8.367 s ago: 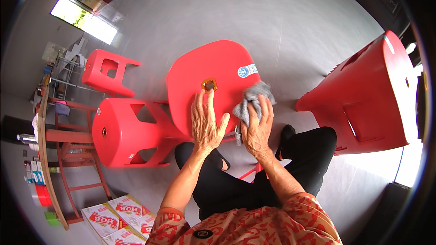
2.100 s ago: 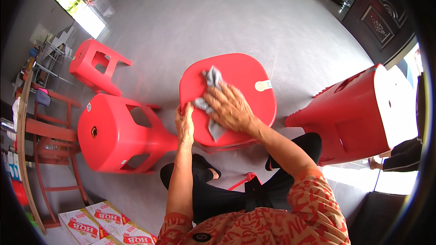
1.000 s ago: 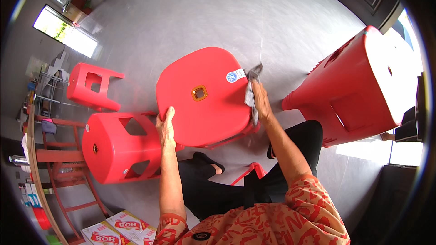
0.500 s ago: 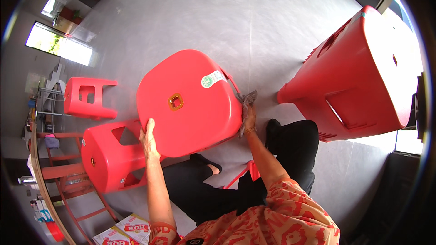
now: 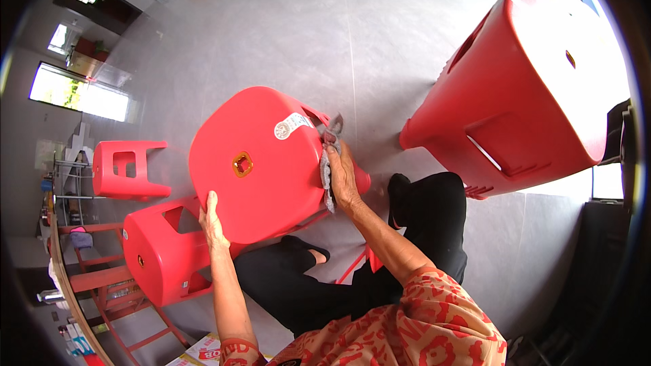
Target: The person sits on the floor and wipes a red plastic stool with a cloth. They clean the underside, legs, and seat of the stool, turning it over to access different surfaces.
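A red plastic stool (image 5: 251, 149) is tilted in front of me, its square seat with a gold-rimmed centre hole facing up toward me. My left hand (image 5: 213, 222) grips the seat's near left edge, thumb lying on top and fingers hidden beneath. A grey cloth (image 5: 329, 163) lies against the stool's right side, pressed there by my right hand (image 5: 344, 175). Part of a red leg shows just beyond that hand. A label is stuck near the seat's far right corner.
Tall red stools, seemingly stacked (image 5: 515, 95), stand at the right. Two more red stools, one nearer (image 5: 159, 251) and one farther (image 5: 129, 169), are at the left. A wooden table (image 5: 74, 298) with items on it runs along the left edge, beside a carton (image 5: 203, 351).
My right hand and the cloth have shifted left and up along the stool's side. The view has moved slightly, and the held stool appears turned a little.
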`<state>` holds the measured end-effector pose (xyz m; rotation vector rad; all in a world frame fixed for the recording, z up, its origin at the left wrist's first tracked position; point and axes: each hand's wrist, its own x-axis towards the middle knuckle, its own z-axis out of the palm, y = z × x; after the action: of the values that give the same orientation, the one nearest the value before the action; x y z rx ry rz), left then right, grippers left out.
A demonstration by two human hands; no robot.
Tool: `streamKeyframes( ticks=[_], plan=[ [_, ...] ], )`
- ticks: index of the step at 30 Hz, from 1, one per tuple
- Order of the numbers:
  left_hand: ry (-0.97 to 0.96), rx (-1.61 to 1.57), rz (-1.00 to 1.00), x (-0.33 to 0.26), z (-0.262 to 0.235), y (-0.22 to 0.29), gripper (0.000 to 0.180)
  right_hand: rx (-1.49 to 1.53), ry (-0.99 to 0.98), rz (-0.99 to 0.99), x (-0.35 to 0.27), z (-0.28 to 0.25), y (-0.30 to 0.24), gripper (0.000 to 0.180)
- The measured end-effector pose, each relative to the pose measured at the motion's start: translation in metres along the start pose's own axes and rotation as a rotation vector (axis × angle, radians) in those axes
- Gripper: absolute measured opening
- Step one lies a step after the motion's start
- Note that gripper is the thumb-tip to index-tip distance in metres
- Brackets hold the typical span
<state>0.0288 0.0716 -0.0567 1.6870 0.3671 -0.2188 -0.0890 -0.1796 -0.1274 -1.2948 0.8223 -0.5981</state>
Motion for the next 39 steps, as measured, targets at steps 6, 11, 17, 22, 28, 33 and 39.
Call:
streamKeyframes(
  ticks=[6, 11, 17, 22, 28, 33, 39],
  plan=[
    [-0.007, 0.141, 0.076, 0.005, 0.003, 0.0, 0.062, 0.135, -0.319, 0.193, 0.06, 0.001, -0.038, 0.047],
    [-0.05, 0.114, 0.086, 0.011, -0.016, 0.001, 0.059, 0.117, -0.205, 0.1, 0.035, 0.006, -0.031, 0.061],
    [-0.233, 0.088, 0.075, -0.01, -0.023, -0.003, 0.059, 0.079, -0.091, 0.229, -0.014, -0.035, 0.006, 0.052],
    [-0.278, 0.158, 0.051, -0.024, -0.015, 0.005, 0.075, -0.21, -0.011, -0.154, -0.002, -0.057, 0.01, 0.034],
    [-0.069, 0.852, 0.773, -0.051, 0.005, 0.05, 0.078, -0.343, -0.117, -0.403, 0.017, -0.039, -0.085, 0.028],
    [-0.535, 0.344, 0.771, -0.124, 0.084, 0.14, 0.054, -0.706, -0.315, -0.718, 0.056, 0.006, -0.112, 0.039],
    [-0.178, 0.453, 0.829, -0.058, 0.04, 0.067, 0.041, -0.964, -0.46, -0.536, 0.103, 0.044, -0.092, 0.036]
  ],
)
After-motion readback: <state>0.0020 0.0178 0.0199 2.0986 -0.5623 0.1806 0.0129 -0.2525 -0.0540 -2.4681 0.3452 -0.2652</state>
